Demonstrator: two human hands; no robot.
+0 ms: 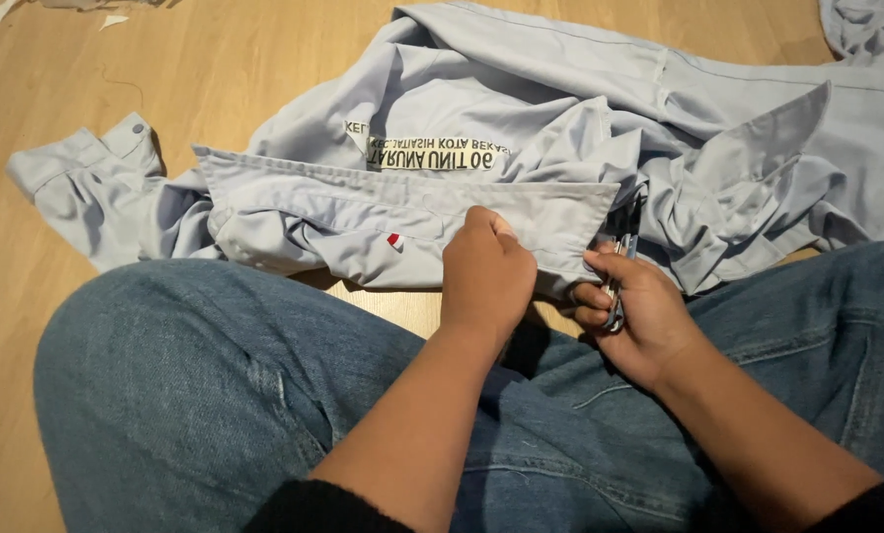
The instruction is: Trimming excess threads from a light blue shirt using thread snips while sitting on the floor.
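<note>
**A:** What do you see from where you sit?

**B:** I see 1 pale blue shirt [521,128] spread on the wooden floor [215,59], just past my knees in blue jeans [195,395]. The shirt's collar [392,212] lies flat across the middle, near me.

**A:** What are the hands doing?

**B:** My left hand [483,274] is curled, and its fingers [488,225] press down on the near edge of the collar. My right hand [634,306] is closed around 1 small metal tool [619,281]. Its tip touches the right end of the collar. I cannot tell what kind of tool it is, since the hand hides most of it.

**A:** Which step is that, do you think?

**B:** I think I am working on the stitches at the collar's right end. The left hand holds the cloth still.

**A:** What does the next move need?

**B:** I think it needs the cloth kept tight and the tool moved slowly, so only thread gets caught.

**A:** Count things for me.

**B:** 1 shirt, 1 tool, 2 hands, 1 white label [432,153] with letters, 1 tiny red and white tag [394,241], and 1 cuff [116,138] far left.
</note>
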